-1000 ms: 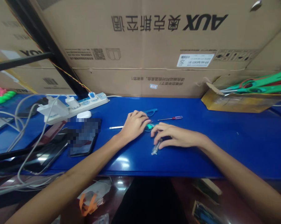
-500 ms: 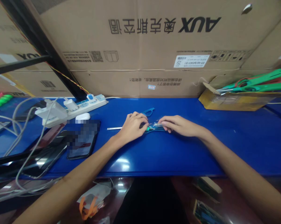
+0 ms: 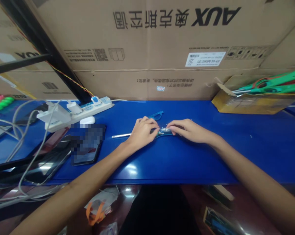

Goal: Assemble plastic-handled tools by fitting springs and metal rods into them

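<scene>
In the head view, my right hand (image 3: 188,130) pinches a small clear-and-white piece (image 3: 165,130) between thumb and fingertips. My left hand (image 3: 144,133) is closed just to its left, thumb against fingers, beside thin pale wires and a greenish bit too small to name; what it grips is hidden. Beneath both hands lies a translucent blue curved piece (image 3: 171,134), mostly covered. A slim silver rod (image 3: 121,135) pokes out on the left from under my left hand. Behind that hand rests a blue plastic piece with a loop-shaped end (image 3: 159,115).
On the blue table (image 3: 176,160), a phone (image 3: 88,147), a white earbud case (image 3: 87,121) and a power strip (image 3: 81,114) with plugs and cables stand left. A cardboard box of green-handled scissors (image 3: 250,102) stands right. A large carton (image 3: 147,39) walls the back.
The view has tilted and shifted slightly. My hands have come closer together, bringing the clear-and-white piece nearer to my left fingertips.
</scene>
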`<state>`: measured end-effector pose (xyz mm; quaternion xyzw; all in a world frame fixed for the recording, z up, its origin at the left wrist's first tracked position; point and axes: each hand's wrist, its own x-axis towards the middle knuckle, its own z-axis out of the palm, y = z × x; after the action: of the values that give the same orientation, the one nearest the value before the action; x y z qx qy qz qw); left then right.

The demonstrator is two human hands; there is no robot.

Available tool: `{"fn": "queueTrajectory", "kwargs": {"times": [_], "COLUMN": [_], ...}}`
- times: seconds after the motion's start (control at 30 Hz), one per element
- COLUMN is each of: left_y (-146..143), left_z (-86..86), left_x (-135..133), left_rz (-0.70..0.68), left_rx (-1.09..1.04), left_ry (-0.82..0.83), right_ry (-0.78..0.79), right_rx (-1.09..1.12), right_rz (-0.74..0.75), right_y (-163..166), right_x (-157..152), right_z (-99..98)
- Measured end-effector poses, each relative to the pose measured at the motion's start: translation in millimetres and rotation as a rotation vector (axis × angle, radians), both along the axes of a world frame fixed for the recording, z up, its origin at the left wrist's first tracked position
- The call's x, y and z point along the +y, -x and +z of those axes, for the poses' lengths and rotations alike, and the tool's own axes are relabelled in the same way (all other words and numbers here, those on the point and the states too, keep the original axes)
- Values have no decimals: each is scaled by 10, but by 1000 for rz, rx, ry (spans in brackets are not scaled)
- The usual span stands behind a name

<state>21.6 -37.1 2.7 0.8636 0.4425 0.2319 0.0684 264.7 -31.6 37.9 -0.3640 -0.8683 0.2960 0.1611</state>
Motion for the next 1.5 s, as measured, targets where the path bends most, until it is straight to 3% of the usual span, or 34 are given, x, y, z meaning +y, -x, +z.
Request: {"fn": "queueTrajectory", "kwargs": {"times": [0.3, 1.5], "left_y": [14, 10], "left_z": [15, -50], "left_x": [-35, -9], "left_rz": [-54, -104], "left_rx": [-130, -229], "left_ry": [-24, 62], "right_ry": [48, 24], "right_rx": [23, 44], "right_rz": [-17, 7], "right_y": [-25, -47], "right_x": [52, 53], "right_z": [-81, -100]}}
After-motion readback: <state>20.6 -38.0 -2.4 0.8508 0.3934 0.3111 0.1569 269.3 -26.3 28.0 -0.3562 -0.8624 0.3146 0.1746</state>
